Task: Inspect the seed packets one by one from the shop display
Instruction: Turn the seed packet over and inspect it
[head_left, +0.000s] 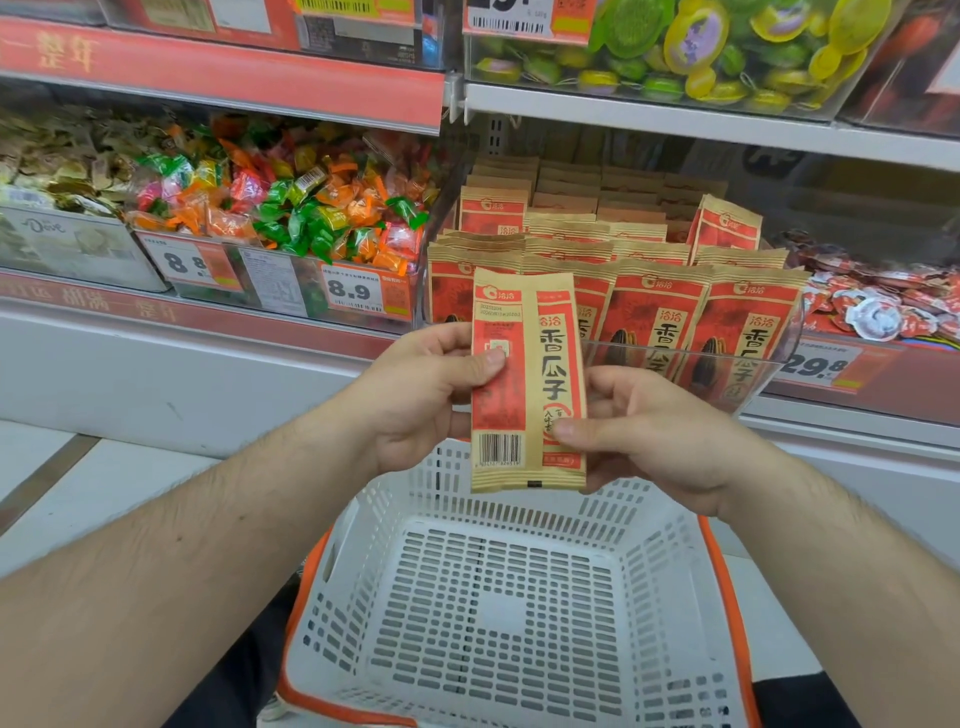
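The seed packet (527, 379) stands upright in the air between both hands, long axis vertical, logo end up and barcode end down, its printed back toward the camera. The left hand (421, 395) pinches its left edge, thumb pressed on the red panel; the right hand (654, 431) pinches the lower right edge, thumb on the face, so each grip is closed on the packet. It hangs above a white slotted basket (519, 613) with an orange rim. Just behind, more packets (654, 312) stand in rows in a clear bin on the shelf (675, 111). To the left lie wrapped candies (291, 202) above price tags (353, 293).
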